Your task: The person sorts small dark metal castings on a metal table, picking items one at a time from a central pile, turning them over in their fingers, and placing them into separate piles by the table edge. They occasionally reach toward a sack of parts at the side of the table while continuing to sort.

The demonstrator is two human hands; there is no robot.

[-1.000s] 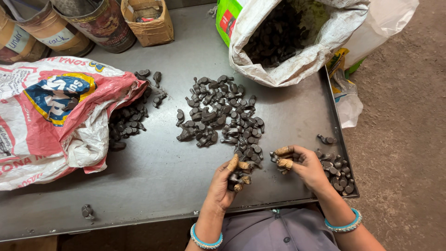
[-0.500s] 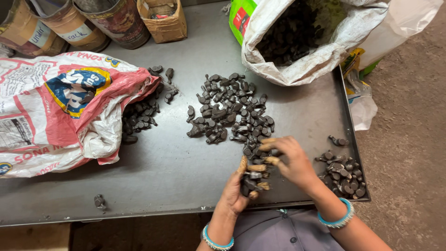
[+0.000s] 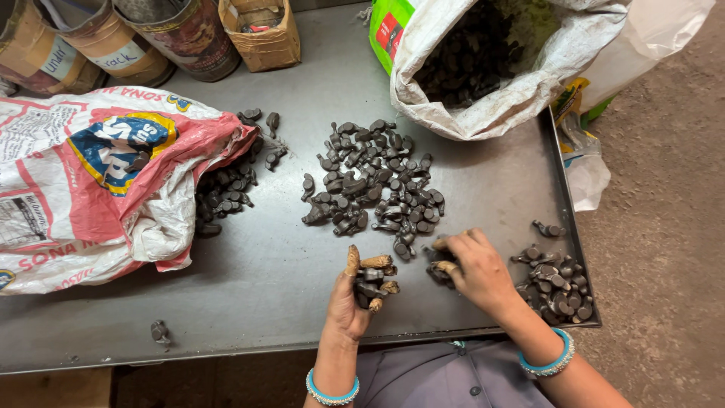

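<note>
Metal parts (image 3: 370, 287) fill your cupped left hand (image 3: 355, 298); right hand (image 3: 472, 268), earlier over it, now pinches parts beside pile (image 3: 374, 185).

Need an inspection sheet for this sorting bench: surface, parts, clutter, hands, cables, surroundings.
Surface: grey metal table, raised edge on the right, smudged.
Job's things: small dark metal parts in a middle pile; a smaller pile at the right corner; more spilling from the red-and-white woven sack; the white sack holds more.
Clutter: one stray part near the front edge; tins and a cardboard box at the back.
Hands: left hand holds several parts; right hand grips parts at the pile's edge. Fingertips are wrapped.
Cables: nothing seen.
Surroundings: dirt floor on the right; plastic bag beside the table.
</note>
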